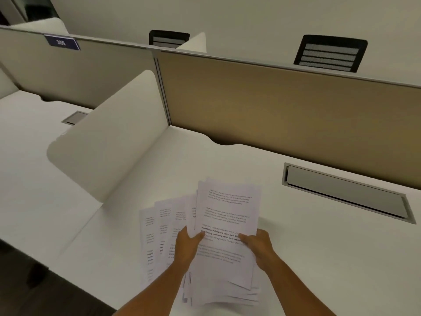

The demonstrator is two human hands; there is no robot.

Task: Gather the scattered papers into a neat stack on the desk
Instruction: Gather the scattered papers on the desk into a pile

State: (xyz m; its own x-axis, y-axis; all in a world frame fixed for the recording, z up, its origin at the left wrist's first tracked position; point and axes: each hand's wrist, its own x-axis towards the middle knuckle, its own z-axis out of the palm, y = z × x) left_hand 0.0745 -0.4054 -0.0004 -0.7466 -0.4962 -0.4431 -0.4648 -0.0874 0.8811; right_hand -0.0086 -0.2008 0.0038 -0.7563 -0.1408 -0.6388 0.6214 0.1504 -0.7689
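Note:
A bundle of printed white papers [227,208] is held above the white desk [319,247], its top sheet facing me. My left hand [188,245] grips the bundle's left edge, thumb on top. My right hand [258,245] grips its right edge. To the left, several more sheets [159,224] lie fanned out and overlapping on the desk, partly under my left hand. The bundle's lower edges [223,293] are uneven and splay out near the desk's front edge.
A white side divider [114,144] stands to the left of the papers. A tan partition [284,106] runs along the back. A grey cable tray lid [344,192] is set into the desk at right. Two black chair backs [330,53] show beyond the partition.

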